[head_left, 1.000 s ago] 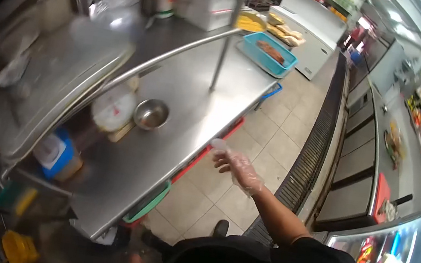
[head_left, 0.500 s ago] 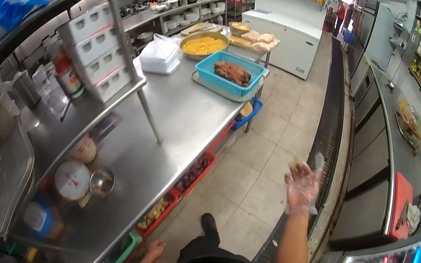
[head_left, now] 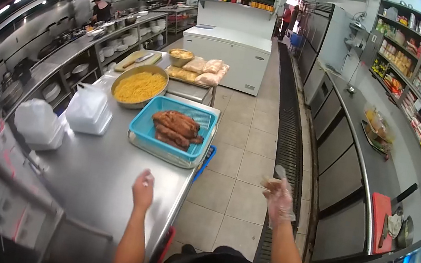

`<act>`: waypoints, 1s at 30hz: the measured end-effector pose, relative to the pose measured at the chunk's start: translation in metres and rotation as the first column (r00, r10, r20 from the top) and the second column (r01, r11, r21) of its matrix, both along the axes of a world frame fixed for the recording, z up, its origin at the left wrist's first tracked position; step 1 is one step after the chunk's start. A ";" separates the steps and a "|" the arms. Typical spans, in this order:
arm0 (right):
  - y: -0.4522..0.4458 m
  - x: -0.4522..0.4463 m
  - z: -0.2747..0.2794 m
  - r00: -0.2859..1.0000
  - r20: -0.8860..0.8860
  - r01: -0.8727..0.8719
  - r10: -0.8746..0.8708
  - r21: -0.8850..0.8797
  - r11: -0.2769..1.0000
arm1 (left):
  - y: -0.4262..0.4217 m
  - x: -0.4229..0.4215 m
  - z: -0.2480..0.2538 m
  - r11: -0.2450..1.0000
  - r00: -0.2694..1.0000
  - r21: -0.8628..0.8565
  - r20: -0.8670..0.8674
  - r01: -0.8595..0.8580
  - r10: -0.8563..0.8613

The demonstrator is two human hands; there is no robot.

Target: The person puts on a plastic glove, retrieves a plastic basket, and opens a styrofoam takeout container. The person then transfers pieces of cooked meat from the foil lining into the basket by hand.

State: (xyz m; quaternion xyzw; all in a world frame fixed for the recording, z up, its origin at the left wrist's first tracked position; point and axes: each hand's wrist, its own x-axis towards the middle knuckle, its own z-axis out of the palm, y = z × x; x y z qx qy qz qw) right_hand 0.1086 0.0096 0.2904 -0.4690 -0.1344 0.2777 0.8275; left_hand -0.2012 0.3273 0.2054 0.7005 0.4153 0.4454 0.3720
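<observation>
My left hand [head_left: 143, 192] is bare and raised over the steel table's near part, its fingers curled closed. A small pale spot shows at the fingertips, too small to name. My right hand [head_left: 280, 204] wears a clear plastic glove and hovers above the floor right of the table, fingers apart, with nothing visible in it. Ahead of my left hand stands a turquoise basket [head_left: 139, 130] holding long pieces of browned roast meat [head_left: 175, 126]. Under the basket is a pale tray [head_left: 162, 156]. Neither hand touches these.
Behind the basket is a large bowl of yellow food [head_left: 139, 87]. White bagged boxes [head_left: 90, 109] stand at its left. Bagged food [head_left: 212, 71] lies beyond, before a white chest freezer [head_left: 227, 60]. A red cutting board [head_left: 381, 219] rests on the right counter. People work far back.
I have moved forward along the table, so the basket is nearer. My left hand has risen from low beside the table to over it. My right hand stays raised, gloved and open.
</observation>
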 end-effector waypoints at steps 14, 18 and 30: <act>0.373 0.064 -0.083 0.153 0.972 -0.180 0.180 -0.152 0.972 | 0.357 0.048 0.068 0.855 0.633 0.028 -0.660 -0.517 0.404; 0.408 0.096 -0.111 0.080 0.982 -0.170 0.170 -0.155 0.973 | 0.412 0.061 0.071 0.808 0.481 0.086 -0.765 -0.584 0.429; 0.460 0.114 -0.084 0.075 0.944 -0.120 0.320 -0.310 0.943 | 0.470 0.063 -0.003 0.663 0.531 -0.196 -0.772 -0.722 0.349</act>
